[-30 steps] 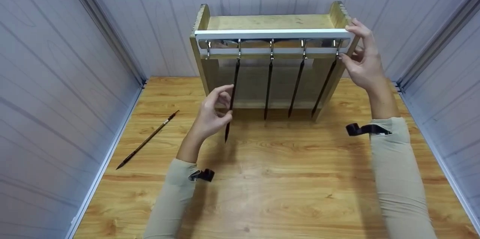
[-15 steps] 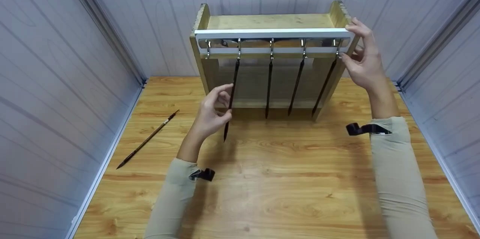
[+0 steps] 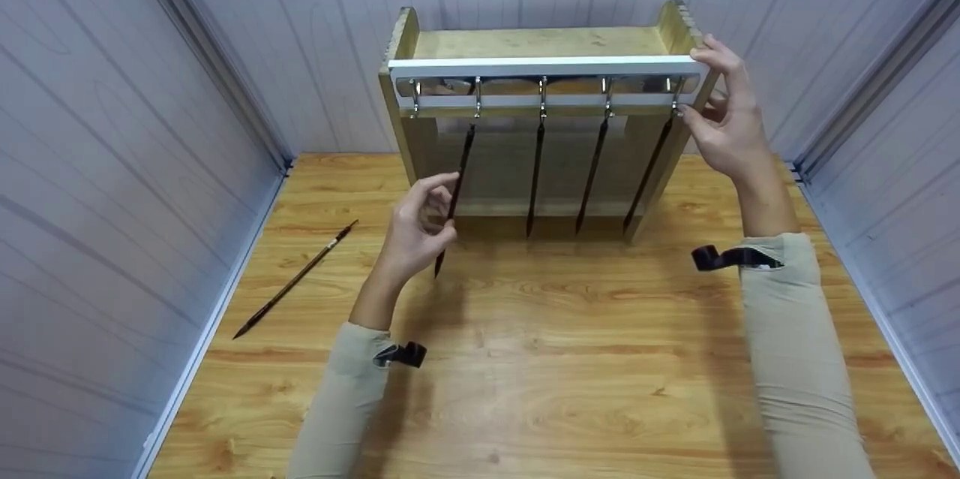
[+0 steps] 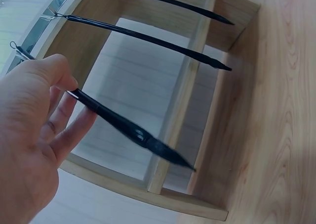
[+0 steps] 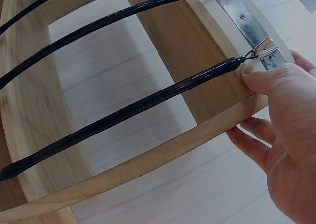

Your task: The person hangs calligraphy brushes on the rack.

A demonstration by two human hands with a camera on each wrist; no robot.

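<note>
My left hand [image 3: 416,227] pinches a dark calligraphy brush [image 4: 128,127] between thumb and fingers, tip pointing down. In the left wrist view the brush's hanging loop [image 4: 13,45] shows apart from the metal hook beside it. A wooden rack [image 3: 540,43] stands in front of me, with a white hook rail [image 3: 510,66] along its upper front. Three more brushes hang by loops from its hooks, among them the rightmost brush [image 5: 133,108]. My right hand [image 3: 731,118] grips the rack's right upper end, thumb near the last hook [image 5: 266,51].
Another brush [image 3: 296,280] lies slantwise on the wood-grain tabletop [image 3: 525,359] at the left. Pale panelled walls [image 3: 135,186] enclose the table at the back and both sides. The leftmost hook [image 3: 416,100] carries no brush.
My left hand has shifted slightly left with its brush, whose top has come away from the second hook from the left. The right hand keeps its grip on the rack.
</note>
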